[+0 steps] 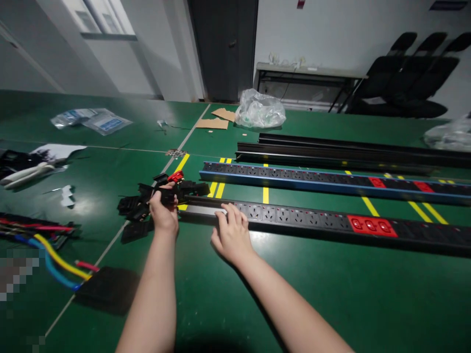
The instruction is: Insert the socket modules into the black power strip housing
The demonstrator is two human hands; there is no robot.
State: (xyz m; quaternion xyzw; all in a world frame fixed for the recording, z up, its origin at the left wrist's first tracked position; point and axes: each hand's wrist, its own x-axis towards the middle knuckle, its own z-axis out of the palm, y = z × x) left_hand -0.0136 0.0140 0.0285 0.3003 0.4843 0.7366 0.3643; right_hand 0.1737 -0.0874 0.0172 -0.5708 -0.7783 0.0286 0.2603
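My left hand (165, 212) is closed around black socket modules (167, 195), at the edge of a loose pile of black modules (138, 206) with a red one (176, 176) among them. My right hand (233, 233) lies over the near end of a long black power strip (298, 218), its fingertips touching the top and its thumb apart. Black sockets and a red block of sockets (372, 225) fill most of the strip. At its left end the channel (200, 211) shows without sockets. My fingers hide part of the strip and of the held modules.
Behind lies a blue power strip (294, 182), then black rails (331, 152). Plastic bags (259, 110) and cardboard pieces (212, 124) sit farther back. To the left are coloured cables (55, 255), white-handled pliers (27, 174) and a dark block (108, 289) on the green table (312, 294).
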